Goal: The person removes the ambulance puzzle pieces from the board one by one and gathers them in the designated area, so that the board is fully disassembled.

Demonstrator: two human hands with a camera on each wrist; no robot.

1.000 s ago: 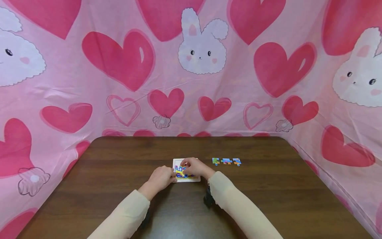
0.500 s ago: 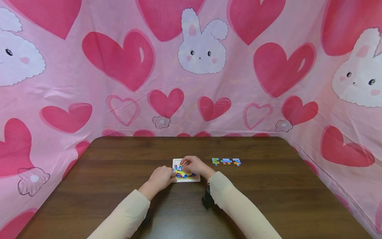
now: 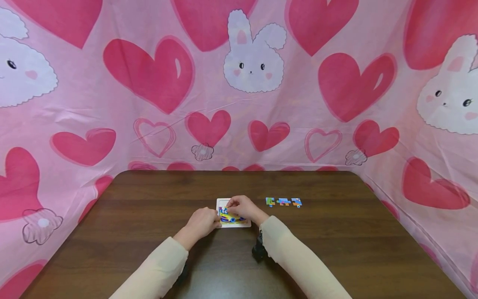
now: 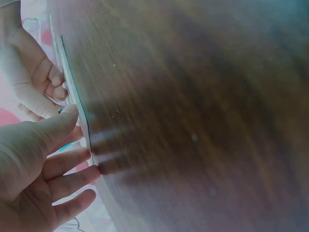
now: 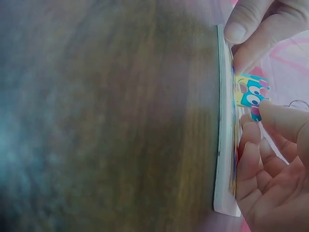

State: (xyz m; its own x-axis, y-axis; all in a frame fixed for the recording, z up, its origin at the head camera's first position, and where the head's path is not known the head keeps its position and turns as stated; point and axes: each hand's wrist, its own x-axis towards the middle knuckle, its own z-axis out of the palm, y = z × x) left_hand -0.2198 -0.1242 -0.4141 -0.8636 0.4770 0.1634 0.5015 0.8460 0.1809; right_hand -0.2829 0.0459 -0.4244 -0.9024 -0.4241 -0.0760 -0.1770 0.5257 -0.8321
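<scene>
A white-framed jigsaw puzzle board (image 3: 244,225) lies on the table between both hands, with a colourful picture in it. My left hand (image 3: 203,222) grips its left edge by the near corner, with the thumb (image 4: 67,116) against the rim. Over the board, my right hand (image 3: 244,207) pinches a jigsaw piece (image 5: 253,92) between thumb and fingers. Yellow and blue with cartoon eyes, the piece stands tilted up from the picture in the right wrist view. The right hand's other fingers rest along the board and hide part of it.
To the right of the board, three loose jigsaw pieces (image 3: 283,202) lie in a row on the brown wooden table (image 3: 317,241). Pink cloth (image 3: 239,137) with hearts and rabbits hangs behind the table and along its sides.
My right hand has shifted slightly upward over the board, and the pinched jigsaw piece has changed its tilt a little. The left hand stays on the board's edge.
</scene>
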